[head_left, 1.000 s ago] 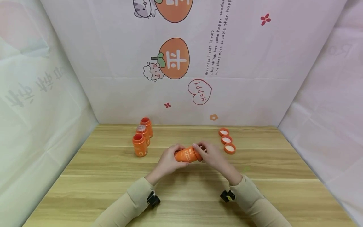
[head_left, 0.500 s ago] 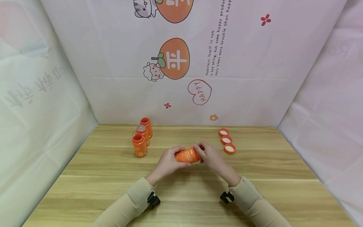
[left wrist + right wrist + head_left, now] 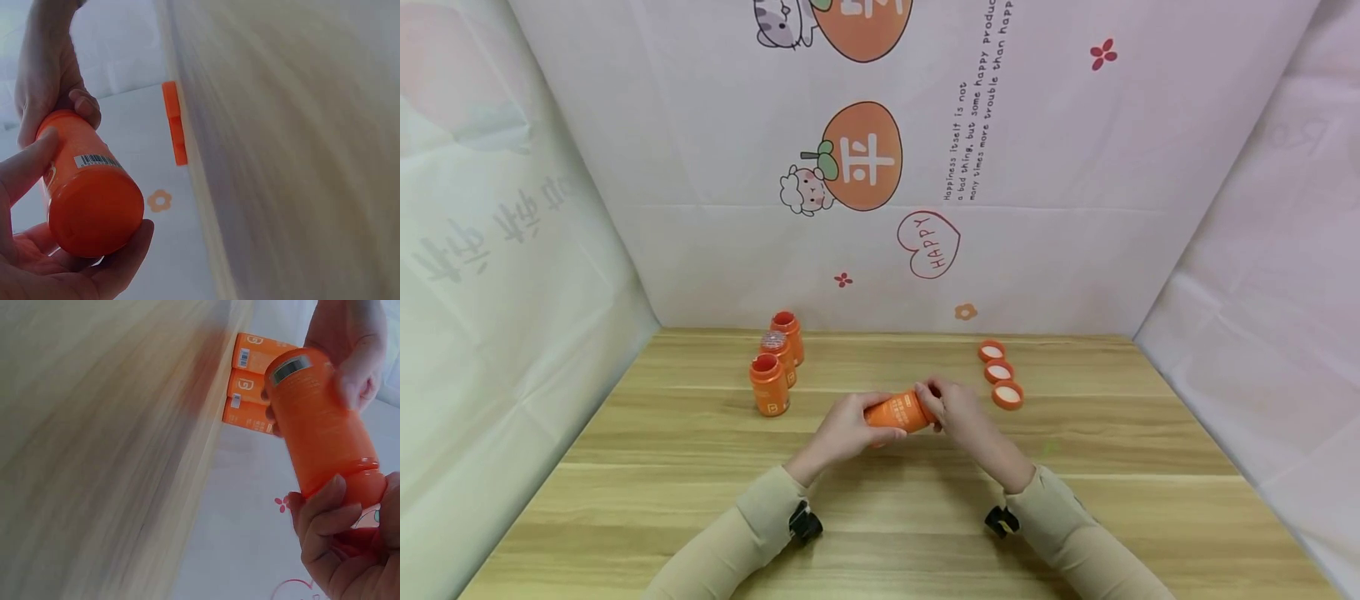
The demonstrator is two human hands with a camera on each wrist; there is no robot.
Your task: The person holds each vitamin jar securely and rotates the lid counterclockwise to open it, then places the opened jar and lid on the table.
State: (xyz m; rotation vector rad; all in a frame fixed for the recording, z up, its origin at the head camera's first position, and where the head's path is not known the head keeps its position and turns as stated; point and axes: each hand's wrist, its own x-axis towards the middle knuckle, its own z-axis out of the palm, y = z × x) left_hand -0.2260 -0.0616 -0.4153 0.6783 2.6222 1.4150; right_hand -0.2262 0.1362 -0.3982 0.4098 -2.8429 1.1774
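Observation:
An orange plastic bottle (image 3: 895, 413) with white print lies tilted between both hands over the middle of the table. My left hand (image 3: 844, 431) grips its body near the base, thumb on one side and fingers on the other. At the opposite end, my right hand (image 3: 961, 419) has its fingers curled round the bottle's orange cap (image 3: 367, 487). The cap sits on the neck in the right wrist view, partly covered by those fingers. In the left wrist view the round base (image 3: 94, 212) faces the camera, below a barcode label.
Three orange bottles without caps (image 3: 770, 388) stand in a row at the back left; the middle one shows a silvery top. Three orange caps (image 3: 1007, 395) lie inside-up in a row at the back right. A printed white backdrop (image 3: 1045, 250) rises behind the wooden table (image 3: 880, 533).
My right fingers have shifted a little round the cap, and that hand has dropped slightly. The bottle stays in both hands, nearly in place. Standing bottles and loose caps are unmoved.

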